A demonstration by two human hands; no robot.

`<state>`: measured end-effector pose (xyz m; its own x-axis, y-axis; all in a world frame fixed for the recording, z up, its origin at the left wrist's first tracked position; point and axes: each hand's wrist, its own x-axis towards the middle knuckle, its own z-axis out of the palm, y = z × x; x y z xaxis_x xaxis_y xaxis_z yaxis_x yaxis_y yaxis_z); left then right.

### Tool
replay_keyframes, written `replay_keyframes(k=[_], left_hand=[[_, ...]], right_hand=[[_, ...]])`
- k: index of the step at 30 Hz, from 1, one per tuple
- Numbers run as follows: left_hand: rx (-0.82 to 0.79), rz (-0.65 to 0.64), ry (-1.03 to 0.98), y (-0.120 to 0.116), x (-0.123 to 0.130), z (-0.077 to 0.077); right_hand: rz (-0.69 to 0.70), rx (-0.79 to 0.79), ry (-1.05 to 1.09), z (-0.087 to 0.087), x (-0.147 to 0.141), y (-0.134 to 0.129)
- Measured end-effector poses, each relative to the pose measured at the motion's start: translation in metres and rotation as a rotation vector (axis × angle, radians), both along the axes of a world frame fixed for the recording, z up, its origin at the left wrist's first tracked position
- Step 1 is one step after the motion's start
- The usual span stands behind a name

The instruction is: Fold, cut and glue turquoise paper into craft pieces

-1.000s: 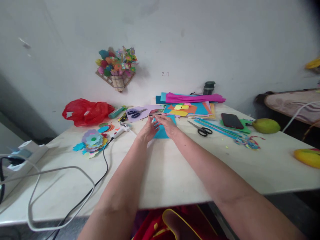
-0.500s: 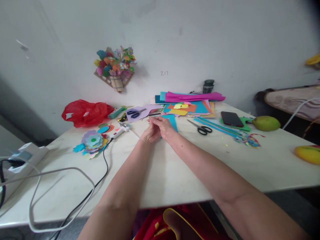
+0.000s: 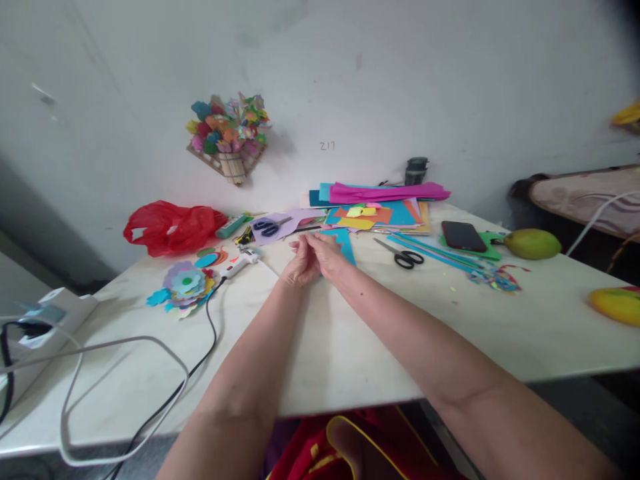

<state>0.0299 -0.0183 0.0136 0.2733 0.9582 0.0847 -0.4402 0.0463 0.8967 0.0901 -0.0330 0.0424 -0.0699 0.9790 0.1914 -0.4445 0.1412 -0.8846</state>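
My left hand (image 3: pixel 300 265) and my right hand (image 3: pixel 326 253) meet over the middle of the table, fingers closed and pressed together. What they hold, if anything, is hidden between them. Behind and beside my right hand lies a blue paper strip (image 3: pixel 345 245). A white glue gun (image 3: pixel 240 264) rests left of my left hand, its black cord running toward the front edge. Black-handled scissors (image 3: pixel 406 259) lie to the right. Dark blue-handled scissors (image 3: pixel 270 228) lie on purple paper (image 3: pixel 300 217) behind my hands.
Layered paper flowers (image 3: pixel 186 283) and a red plastic bag (image 3: pixel 170 227) are at the left, with a power strip (image 3: pixel 55 320) and loose cables. At the right are a phone (image 3: pixel 463 237), blue strips (image 3: pixel 435 252) and a green mango (image 3: pixel 533 244). Coloured paper (image 3: pixel 390 193) is stacked behind.
My hands stay together and have shifted only very slightly; the fingertips of my right hand lie a little more over my left. Nothing else has visibly moved.
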Motion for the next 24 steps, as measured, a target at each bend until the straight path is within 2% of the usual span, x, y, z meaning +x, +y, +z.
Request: replay_keyframes(k=[3, 5, 8, 13, 18, 21, 24], left_hand=[[0.089, -0.160, -0.155, 0.000, -0.003, 0.000], [0.101, -0.184, -0.185, -0.001, -0.004, 0.001], [0.066, -0.171, -0.151, -0.001, -0.005, 0.002], [0.011, -0.073, -0.139, 0.001, -0.006, -0.001], [-0.041, -0.084, -0.147, 0.001, -0.006, -0.002], [-0.046, -0.075, -0.105, 0.001, -0.007, -0.003], [-0.020, -0.067, -0.096, 0.002, -0.007, -0.005]], right_hand=[[0.064, 0.092, -0.089, -0.003, 0.004, 0.003], [0.048, 0.175, -0.199, -0.004, 0.008, 0.005], [-0.088, 0.309, -0.446, -0.003, 0.016, 0.011], [-0.310, 0.479, -0.930, 0.003, 0.027, 0.014], [-0.450, 0.546, -1.317, 0.006, 0.029, 0.005], [-0.473, 0.548, -1.410, 0.008, 0.029, 0.000], [-0.468, 0.534, -1.364, 0.008, 0.028, 0.001]])
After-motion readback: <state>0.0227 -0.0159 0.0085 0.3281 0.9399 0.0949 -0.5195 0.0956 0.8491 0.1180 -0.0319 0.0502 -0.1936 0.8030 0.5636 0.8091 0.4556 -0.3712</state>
